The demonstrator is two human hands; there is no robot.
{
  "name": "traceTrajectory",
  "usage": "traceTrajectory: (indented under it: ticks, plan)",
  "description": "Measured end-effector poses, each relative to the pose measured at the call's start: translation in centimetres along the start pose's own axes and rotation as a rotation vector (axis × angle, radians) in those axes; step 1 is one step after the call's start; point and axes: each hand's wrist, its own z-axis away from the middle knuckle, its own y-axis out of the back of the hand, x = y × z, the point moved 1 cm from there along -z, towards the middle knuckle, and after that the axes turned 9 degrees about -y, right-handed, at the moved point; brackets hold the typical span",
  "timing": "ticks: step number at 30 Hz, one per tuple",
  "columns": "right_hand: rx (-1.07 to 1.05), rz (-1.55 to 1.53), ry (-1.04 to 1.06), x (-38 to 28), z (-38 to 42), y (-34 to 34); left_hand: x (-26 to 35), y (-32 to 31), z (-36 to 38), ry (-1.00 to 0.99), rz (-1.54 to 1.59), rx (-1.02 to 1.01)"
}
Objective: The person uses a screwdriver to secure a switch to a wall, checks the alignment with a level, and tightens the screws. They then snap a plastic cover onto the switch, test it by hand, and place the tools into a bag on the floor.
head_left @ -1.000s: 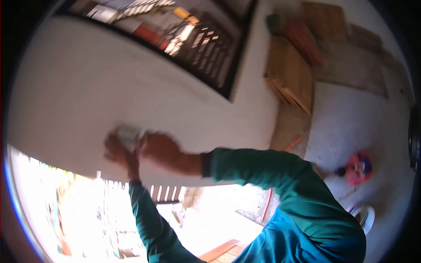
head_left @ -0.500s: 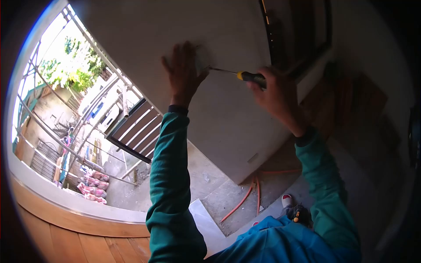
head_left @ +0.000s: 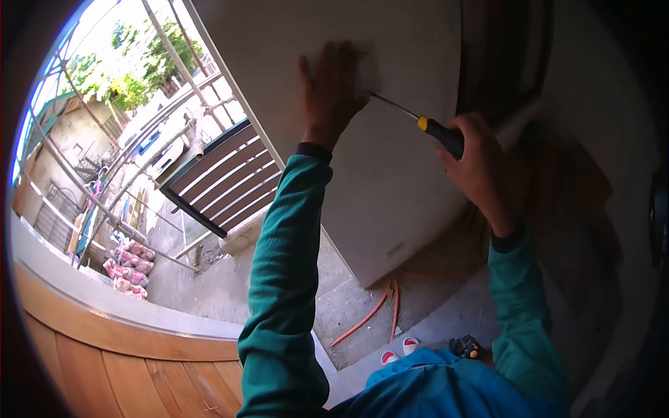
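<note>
My right hand [head_left: 477, 157] is wrapped round the dark handle of a screwdriver [head_left: 442, 136] with a yellow collar. Its thin shaft slants up and left, the tip ending at the face of a large pale panel [head_left: 390, 188], close to my left thumb. Fingers spread, my left hand [head_left: 332, 90] lies flat against that panel, left of the screwdriver tip. Whether a screw sits at the tip is too small to make out.
Orange tubes [head_left: 369, 317] come out below the panel's lower corner. A slatted dark gate [head_left: 223, 177] and metal scaffold poles [head_left: 90, 191] stand outside on the left, with several filled bags [head_left: 129, 268] beyond. Wooden boards [head_left: 132, 380] run along the lower left.
My view has shifted, so both hands and the panel appear farther right. The screwdriver slopes more steeply, its handle lower, with its tip still beside my left thumb.
</note>
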Motion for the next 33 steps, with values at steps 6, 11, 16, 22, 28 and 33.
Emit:
traceTrajectory:
  ticks: [6,11,16,22,28,33]
  plan:
    - [-0.018,0.043,-0.045,-1.3,-0.5,0.5,0.1,0.8,-0.1,-0.012,-0.073,-0.132]
    - [0.035,-0.01,0.107,-1.0,-0.7,0.2,-0.5,0.7,0.0,0.008,-0.074,-0.141]
    - [-0.026,-0.076,0.043,-0.6,-1.0,-0.1,-0.8,0.6,0.0,-0.007,-0.125,-0.151]
    - [0.016,-0.031,0.019,-0.5,-1.2,0.0,-0.9,0.3,0.2,0.0,-0.089,-0.132]
    - [0.03,-0.043,0.109,-0.3,-1.3,0.1,-0.8,0.2,0.3,-0.004,-0.038,-0.1]
    - [-0.121,-0.032,-0.07,-1.3,-1.4,1.0,-0.5,0.2,0.2,-0.036,-0.062,-0.079]
